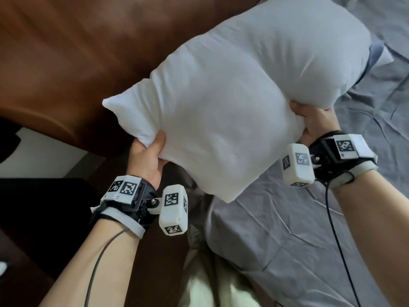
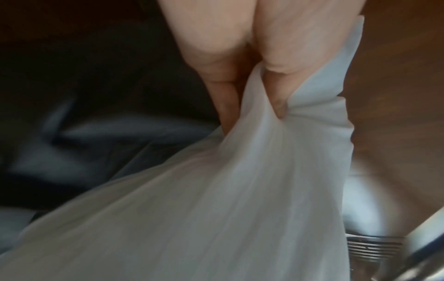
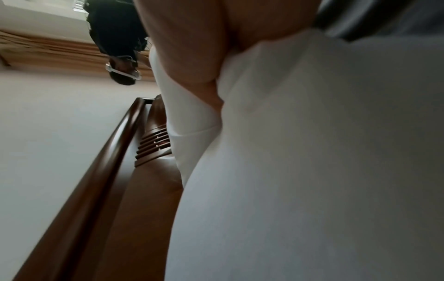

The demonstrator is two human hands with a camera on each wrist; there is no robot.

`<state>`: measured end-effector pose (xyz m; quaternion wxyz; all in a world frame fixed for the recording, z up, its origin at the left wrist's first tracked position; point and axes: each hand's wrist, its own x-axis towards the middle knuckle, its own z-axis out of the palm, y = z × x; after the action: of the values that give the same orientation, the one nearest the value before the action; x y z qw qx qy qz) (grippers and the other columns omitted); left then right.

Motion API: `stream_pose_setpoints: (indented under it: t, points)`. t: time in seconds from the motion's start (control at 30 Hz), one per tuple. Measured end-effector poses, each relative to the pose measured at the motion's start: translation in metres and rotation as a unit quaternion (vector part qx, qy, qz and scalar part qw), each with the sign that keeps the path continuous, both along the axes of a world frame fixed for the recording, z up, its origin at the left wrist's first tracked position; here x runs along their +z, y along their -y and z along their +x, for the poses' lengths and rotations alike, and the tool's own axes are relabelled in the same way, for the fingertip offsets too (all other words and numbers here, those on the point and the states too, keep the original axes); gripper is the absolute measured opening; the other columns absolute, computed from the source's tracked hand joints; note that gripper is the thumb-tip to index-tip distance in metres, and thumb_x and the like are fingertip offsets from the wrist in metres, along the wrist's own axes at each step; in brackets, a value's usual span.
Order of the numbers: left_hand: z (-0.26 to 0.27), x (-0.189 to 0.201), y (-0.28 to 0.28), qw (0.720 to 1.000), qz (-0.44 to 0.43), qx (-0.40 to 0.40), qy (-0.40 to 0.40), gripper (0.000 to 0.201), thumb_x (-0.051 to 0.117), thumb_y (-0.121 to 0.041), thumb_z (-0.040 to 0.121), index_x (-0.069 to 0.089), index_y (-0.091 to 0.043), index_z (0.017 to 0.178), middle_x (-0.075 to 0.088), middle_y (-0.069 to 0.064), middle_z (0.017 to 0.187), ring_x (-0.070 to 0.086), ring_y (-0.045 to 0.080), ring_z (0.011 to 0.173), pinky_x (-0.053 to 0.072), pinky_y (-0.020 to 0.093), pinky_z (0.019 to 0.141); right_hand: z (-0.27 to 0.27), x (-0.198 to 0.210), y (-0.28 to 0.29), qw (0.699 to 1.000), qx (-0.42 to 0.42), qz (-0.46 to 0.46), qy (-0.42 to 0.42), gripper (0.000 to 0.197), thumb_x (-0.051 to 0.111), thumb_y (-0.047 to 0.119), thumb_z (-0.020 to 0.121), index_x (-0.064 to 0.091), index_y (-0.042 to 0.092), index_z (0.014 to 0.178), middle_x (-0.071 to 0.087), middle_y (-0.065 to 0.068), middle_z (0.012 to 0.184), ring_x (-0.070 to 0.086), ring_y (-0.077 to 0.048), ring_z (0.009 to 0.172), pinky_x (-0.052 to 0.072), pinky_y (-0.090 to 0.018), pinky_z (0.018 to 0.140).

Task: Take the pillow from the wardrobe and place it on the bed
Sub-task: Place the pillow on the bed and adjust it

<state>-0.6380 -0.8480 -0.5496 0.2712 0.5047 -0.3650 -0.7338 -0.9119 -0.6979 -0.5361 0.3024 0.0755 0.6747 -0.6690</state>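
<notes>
At the far left, the brown headboard [image 1: 66, 52] runs along the bed's head edge. The left hand [image 1: 147, 159] pinches a bunched fold of the white pillow [image 1: 232, 96] at its near left edge. The pillow is held in the air over the bed [image 1: 287, 240] beside the headboard. The right hand [image 1: 314, 122] grips the pillow's near right edge above the grey sheet [image 1: 365, 218].

Brown padded headboard [image 1: 73, 63] w/ wooden frame [image 3: 113, 152] — pale wall [image 3: 48, 133], dark nightstand [image 1: 44, 207] beside it.
</notes>
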Motion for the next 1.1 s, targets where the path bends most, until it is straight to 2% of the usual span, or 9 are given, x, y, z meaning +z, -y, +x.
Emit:
stream_pose_setpoints:
  t: [0.07, 0.17, 0.37, 0.47, 0.63, 0.77, 0.97, 1.03, 1.1]
  points:
    - [-0.002, 0.007, -0.011, 1.0, 0.008, -0.014, -0.007, 0.024, 0.055, -0.007, 0.093, 0.066, -0.027, 0.1, 0.074, -0.004, 0.098, 0.073, 0.012, 0.088, 0.06, 0.033, 0.077, -0.002, 0.012, -0.019, 1.0, 0.001, -0.003, -0.009, 0.025, 0.065, -0.01, 0.074, 0.065, 0.011, 0.089, 0.073, -0.006, 0.081, 0.07, -0.023, 0.07, 0.06, -0.043, 0.066]
    - [-0.006, 0.005, -0.034, 0.999, 0.042, -0.026, 0.005, 0.02, 0.059, -0.011, 0.091, 0.065, -0.02, 0.108, 0.073, 0.005, 0.107, 0.069, 0.025, 0.1, 0.055, 0.04, 0.086, -0.007, 0.022, -0.049, 1.0, -0.006, -0.006, -0.02, 0.025, 0.063, -0.01, 0.076, 0.065, 0.012, 0.088, 0.075, 0.003, 0.07, 0.07, -0.017, 0.066, 0.061, -0.036, 0.061]
    - [-0.017, -0.034, -0.07, 0.993, 0.115, -0.026, 0.027, 0.025, 0.056, -0.008, 0.092, 0.059, -0.013, 0.116, 0.07, 0.005, 0.104, 0.067, 0.025, 0.093, 0.058, 0.029, 0.062, -0.014, -0.008, -0.085, 0.998, -0.003, 0.054, 0.017, 0.022, 0.064, -0.008, 0.076, 0.063, 0.014, 0.078, 0.071, -0.002, 0.064, 0.065, -0.02, 0.059, 0.058, -0.042, 0.061]
    - [-0.013, -0.057, -0.077, 0.991, 0.127, -0.022, 0.041, 0.03, 0.054, -0.006, 0.093, 0.058, -0.012, 0.122, 0.069, 0.004, 0.101, 0.066, 0.023, 0.091, 0.06, 0.03, 0.063, -0.015, -0.04, -0.083, 0.995, 0.01, 0.097, 0.034, 0.022, 0.064, -0.01, 0.075, 0.061, 0.012, 0.077, 0.067, -0.008, 0.069, 0.064, -0.022, 0.058, 0.058, -0.044, 0.061]
    - [-0.005, -0.074, -0.07, 0.992, 0.108, -0.02, 0.061, 0.029, 0.053, -0.005, 0.094, 0.058, -0.011, 0.122, 0.069, 0.004, 0.104, 0.067, 0.022, 0.094, 0.058, 0.034, 0.075, -0.01, -0.075, -0.074, 0.99, 0.01, 0.133, 0.042, 0.023, 0.065, -0.011, 0.074, 0.059, 0.011, 0.075, 0.06, -0.012, 0.074, 0.06, -0.025, 0.062, 0.052, -0.053, 0.079]
    - [-0.005, -0.061, -0.06, 0.996, 0.069, -0.008, 0.056, 0.026, 0.055, -0.005, 0.093, 0.059, -0.012, 0.117, 0.07, 0.004, 0.103, 0.069, 0.02, 0.091, 0.061, 0.027, 0.067, -0.016, -0.069, -0.065, 0.993, 0.014, 0.111, 0.03, 0.022, 0.067, -0.009, 0.071, 0.062, 0.012, 0.076, 0.064, -0.012, 0.078, 0.062, -0.029, 0.069, 0.052, -0.058, 0.084]
    - [-0.014, -0.035, -0.032, 1.0, 0.011, 0.014, 0.015, 0.028, 0.055, -0.006, 0.092, 0.061, -0.018, 0.116, 0.072, -0.001, 0.104, 0.072, 0.013, 0.089, 0.06, 0.03, 0.076, -0.031, -0.041, -0.036, 1.0, 0.001, 0.027, 0.003, 0.03, 0.065, -0.01, 0.073, 0.063, 0.007, 0.097, 0.071, -0.002, 0.065, 0.067, -0.019, 0.057, 0.058, -0.035, 0.053]
    - [-0.017, -0.04, -0.029, 0.999, 0.027, 0.014, 0.023, 0.028, 0.055, -0.008, 0.093, 0.06, -0.017, 0.119, 0.071, 0.001, 0.109, 0.07, 0.017, 0.097, 0.06, 0.032, 0.077, -0.036, -0.046, -0.026, 1.0, 0.011, 0.026, 0.009, 0.025, 0.064, -0.008, 0.075, 0.064, 0.007, 0.095, 0.071, -0.002, 0.064, 0.067, -0.02, 0.058, 0.058, -0.037, 0.055]
    - [-0.018, -0.052, -0.03, 0.998, 0.05, 0.022, 0.041, 0.031, 0.054, -0.011, 0.094, 0.058, -0.015, 0.125, 0.069, 0.005, 0.117, 0.067, 0.021, 0.105, 0.06, 0.032, 0.076, -0.035, -0.059, -0.023, 0.997, 0.054, 0.047, 0.025, 0.026, 0.065, 0.001, 0.08, 0.063, 0.007, 0.104, 0.073, -0.005, 0.079, 0.068, -0.022, 0.069, 0.057, -0.039, 0.061]
